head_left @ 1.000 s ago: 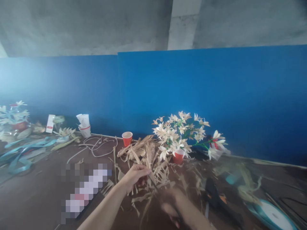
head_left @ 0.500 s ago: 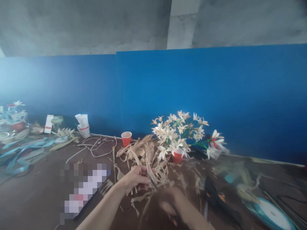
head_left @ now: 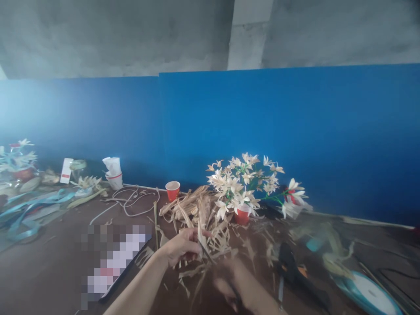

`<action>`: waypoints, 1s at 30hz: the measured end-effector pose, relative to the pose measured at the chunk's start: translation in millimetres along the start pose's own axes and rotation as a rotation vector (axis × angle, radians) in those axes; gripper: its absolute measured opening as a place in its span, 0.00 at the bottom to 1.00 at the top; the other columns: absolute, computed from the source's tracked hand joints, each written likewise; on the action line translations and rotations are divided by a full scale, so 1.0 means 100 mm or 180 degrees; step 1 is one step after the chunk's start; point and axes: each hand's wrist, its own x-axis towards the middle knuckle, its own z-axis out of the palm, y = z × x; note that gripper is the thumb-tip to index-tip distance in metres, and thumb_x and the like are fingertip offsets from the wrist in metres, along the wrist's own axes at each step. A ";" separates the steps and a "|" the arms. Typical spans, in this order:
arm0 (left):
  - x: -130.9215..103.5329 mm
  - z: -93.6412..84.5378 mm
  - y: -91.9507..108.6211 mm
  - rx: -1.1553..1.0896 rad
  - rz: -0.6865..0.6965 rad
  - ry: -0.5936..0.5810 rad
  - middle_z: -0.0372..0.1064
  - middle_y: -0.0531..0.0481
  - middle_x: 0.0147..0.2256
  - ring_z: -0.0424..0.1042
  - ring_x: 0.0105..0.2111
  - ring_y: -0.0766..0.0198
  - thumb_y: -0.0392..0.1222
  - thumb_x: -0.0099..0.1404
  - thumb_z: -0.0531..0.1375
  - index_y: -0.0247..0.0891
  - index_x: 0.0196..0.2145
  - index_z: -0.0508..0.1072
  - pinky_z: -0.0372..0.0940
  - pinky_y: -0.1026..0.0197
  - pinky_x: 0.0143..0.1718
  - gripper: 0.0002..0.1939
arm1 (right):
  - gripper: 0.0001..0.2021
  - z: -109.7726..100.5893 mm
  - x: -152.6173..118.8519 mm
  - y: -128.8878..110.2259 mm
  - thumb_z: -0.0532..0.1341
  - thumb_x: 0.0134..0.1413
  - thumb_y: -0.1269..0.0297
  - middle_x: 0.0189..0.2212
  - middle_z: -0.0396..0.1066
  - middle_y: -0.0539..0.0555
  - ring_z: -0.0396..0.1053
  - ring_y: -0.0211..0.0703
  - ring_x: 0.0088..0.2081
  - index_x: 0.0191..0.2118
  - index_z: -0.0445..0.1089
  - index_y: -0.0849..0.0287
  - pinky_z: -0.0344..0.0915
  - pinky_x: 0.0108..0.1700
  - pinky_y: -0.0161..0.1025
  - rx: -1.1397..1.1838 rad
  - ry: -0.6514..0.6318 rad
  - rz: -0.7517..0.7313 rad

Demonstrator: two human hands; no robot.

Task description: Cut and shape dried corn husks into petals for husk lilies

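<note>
Husk strip point(head_left: 200, 231) pinched between left hand point(head_left: 186, 246) fingers, above scrap-strewn brown table point(head_left: 55, 275). Right hand point(head_left: 229, 278) blurred; grip cannot be told. Dark blade point(head_left: 206, 254) between hands. Cream flowers point(head_left: 232, 181) rise from red cup point(head_left: 242, 216); white cup point(head_left: 114, 180) holds white paper point(head_left: 112, 165). Blue partition point(head_left: 278, 113) behind, grey concrete point(head_left: 114, 35) above.

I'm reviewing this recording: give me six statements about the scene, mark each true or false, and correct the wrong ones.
1. The left hand pinches a pale strip. True.
2. The right hand shows sharply. False: it is blurred.
3. The big flower bunch stands in a red cup. True.
4. The ribbon roll lies left of both hands. False: it lies to their right.
5. The pale cord lies right of the big flower bunch. False: it lies left.
6. A blue panel rises behind the table. True.
</note>
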 end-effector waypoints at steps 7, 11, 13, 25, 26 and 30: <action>-0.03 -0.07 0.05 -0.0258 0.0207 -0.0071 0.60 0.60 0.20 0.51 0.14 0.78 0.27 0.41 0.57 0.36 0.45 0.69 0.43 0.72 0.13 0.29 | 0.15 0.05 -0.05 -0.09 0.61 0.42 0.57 0.14 0.62 0.43 0.58 0.32 0.12 0.37 0.65 0.58 0.53 0.15 0.29 -0.0126 0.0212 -0.0142; -0.04 -0.06 0.12 -0.0445 0.0510 0.0604 0.57 0.63 0.17 0.47 0.12 0.78 0.30 0.43 0.57 0.36 0.46 0.67 0.36 0.71 0.13 0.28 | 0.08 0.12 -0.10 -0.18 0.62 0.41 0.63 0.17 0.68 0.46 0.64 0.34 0.18 0.30 0.68 0.60 0.58 0.21 0.29 -0.0586 0.0429 -0.0435; -0.02 -0.06 0.14 -0.0436 0.0707 0.1180 0.56 0.64 0.16 0.47 0.11 0.78 0.33 0.45 0.57 0.36 0.47 0.66 0.35 0.71 0.13 0.27 | 0.04 0.17 -0.14 -0.23 0.61 0.41 0.66 0.20 0.72 0.50 0.68 0.38 0.23 0.27 0.70 0.59 0.60 0.25 0.30 -0.1143 0.0572 -0.0553; 0.06 -0.12 0.06 0.1421 0.1813 0.2927 0.71 0.53 0.25 0.68 0.25 0.63 0.40 0.51 0.59 0.37 0.36 0.75 0.62 0.63 0.30 0.13 | 0.27 0.47 -0.14 -0.28 0.60 0.33 0.74 0.38 0.75 0.60 0.72 0.55 0.43 0.47 0.68 0.57 0.65 0.43 0.42 -0.2582 0.0772 -0.0067; 0.05 -0.12 0.05 0.1536 0.1762 0.2970 0.72 0.52 0.27 0.69 0.27 0.62 0.41 0.52 0.59 0.37 0.35 0.75 0.63 0.62 0.31 0.12 | 0.29 0.49 -0.12 -0.23 0.60 0.32 0.75 0.36 0.76 0.60 0.72 0.56 0.42 0.48 0.67 0.58 0.65 0.42 0.42 -0.2507 0.0819 -0.0084; 0.03 -0.10 0.04 0.1956 0.1722 0.3083 0.76 0.49 0.32 0.72 0.31 0.58 0.41 0.55 0.58 0.41 0.31 0.77 0.64 0.60 0.35 0.08 | 0.31 0.49 -0.05 -0.08 0.60 0.31 0.77 0.34 0.77 0.58 0.73 0.51 0.40 0.50 0.64 0.57 0.64 0.41 0.37 -0.2008 0.1217 -0.0570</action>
